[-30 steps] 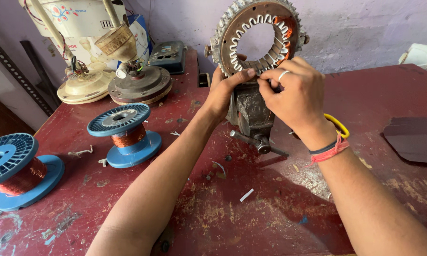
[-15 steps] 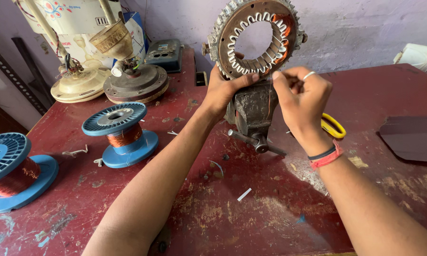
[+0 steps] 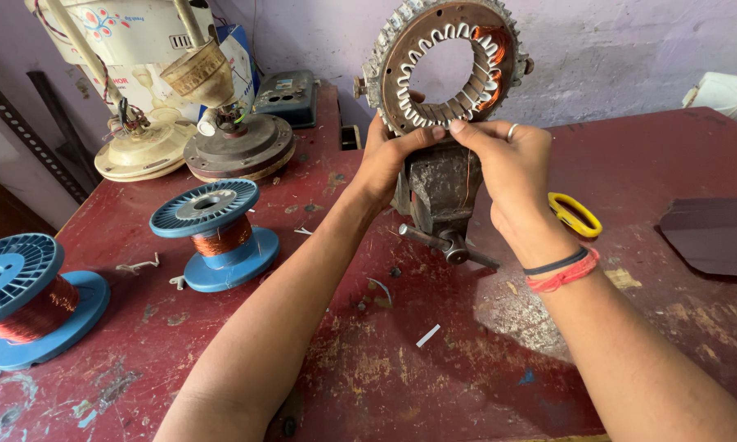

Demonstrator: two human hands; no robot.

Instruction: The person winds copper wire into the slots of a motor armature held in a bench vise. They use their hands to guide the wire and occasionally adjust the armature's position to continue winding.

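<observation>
You're pinching the motor ring's (image 3: 446, 69) lower rim w/ left hand (image 3: 389, 160) and right hand (image 3: 507, 160), both closed on it; heavy, stiff iron, prob. vise-clamped (image 3: 438, 196), so be avoiding the fragile copper windings.

One stator ring (image 3: 444, 61), one vise (image 3: 439, 192), two blue wire spools (image 3: 215, 233); two fan motor bases (image 3: 236, 147); one yellow-handled tool (image 3: 575, 214)
</observation>
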